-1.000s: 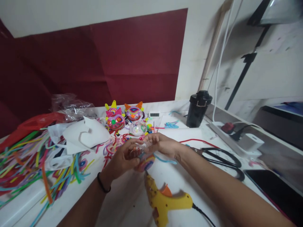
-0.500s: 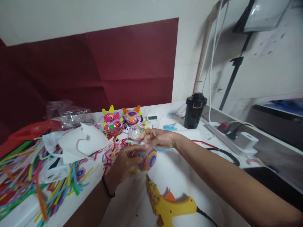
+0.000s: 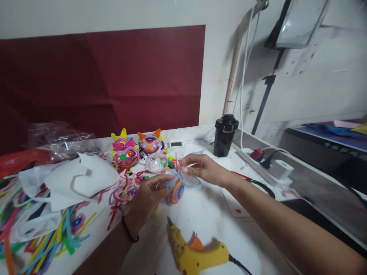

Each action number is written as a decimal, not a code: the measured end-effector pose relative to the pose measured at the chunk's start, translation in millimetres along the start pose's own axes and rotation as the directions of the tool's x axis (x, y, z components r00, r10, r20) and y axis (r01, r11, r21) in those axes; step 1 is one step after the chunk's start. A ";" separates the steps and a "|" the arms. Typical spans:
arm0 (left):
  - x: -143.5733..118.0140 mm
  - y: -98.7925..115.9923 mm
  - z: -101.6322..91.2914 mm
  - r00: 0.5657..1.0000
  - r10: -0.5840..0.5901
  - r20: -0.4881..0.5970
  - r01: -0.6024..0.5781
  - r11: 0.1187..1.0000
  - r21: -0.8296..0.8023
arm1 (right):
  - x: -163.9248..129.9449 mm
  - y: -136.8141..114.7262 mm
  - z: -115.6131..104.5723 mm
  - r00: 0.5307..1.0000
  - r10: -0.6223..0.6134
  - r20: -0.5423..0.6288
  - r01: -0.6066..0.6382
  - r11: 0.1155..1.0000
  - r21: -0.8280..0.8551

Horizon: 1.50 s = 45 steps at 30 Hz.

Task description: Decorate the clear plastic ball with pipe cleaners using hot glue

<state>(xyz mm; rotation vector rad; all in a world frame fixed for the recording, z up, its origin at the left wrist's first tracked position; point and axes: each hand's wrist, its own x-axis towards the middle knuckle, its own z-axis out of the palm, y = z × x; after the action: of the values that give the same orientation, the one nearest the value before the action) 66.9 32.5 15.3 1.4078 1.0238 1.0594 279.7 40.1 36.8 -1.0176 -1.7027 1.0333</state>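
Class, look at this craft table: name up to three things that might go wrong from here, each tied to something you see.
1. The glue gun lies on the table with its nozzle toward the left hand; if hot, it may burn a wrist or drip.
2. The right hand pinches a blue strand tied to the ball; a hard tug might pull it loose.
3. The gun's cord may snag the right forearm.

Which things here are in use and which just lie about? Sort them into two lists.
In use: left hand holding the striped ball; right hand pinching the blue strip.

Lying about: glue gun, finished balls, loose strips, black cup, power strip, white paper.
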 end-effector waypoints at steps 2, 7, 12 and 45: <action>-0.2 0.6 0.7 1.000 0.017 0.010 -0.017 1.000 -0.007 | -10.0 -3.6 3.4 0.998 -0.042 -0.054 0.036 0.994 -0.104; -1.8 -1.9 0.1 0.999 -0.001 0.047 0.003 1.000 -0.024 | -18.7 -5.7 19.2 0.988 -0.121 -0.093 0.093 0.960 -0.264; -3.0 -5.1 -2.5 0.997 0.040 0.067 -0.042 0.999 0.030 | -9.0 -3.2 27.3 0.986 -0.145 -0.083 0.112 0.944 -0.312; -8.2 -0.2 -2.1 0.987 -0.045 0.154 0.064 0.990 -0.124 | 10.5 -18.5 3.7 0.962 -0.084 0.261 0.199 0.868 -0.455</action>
<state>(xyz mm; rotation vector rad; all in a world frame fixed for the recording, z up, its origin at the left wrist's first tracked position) 62.9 25.1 14.6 1.3265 0.8650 0.9467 269.6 43.1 55.6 -1.0808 -2.2661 0.6625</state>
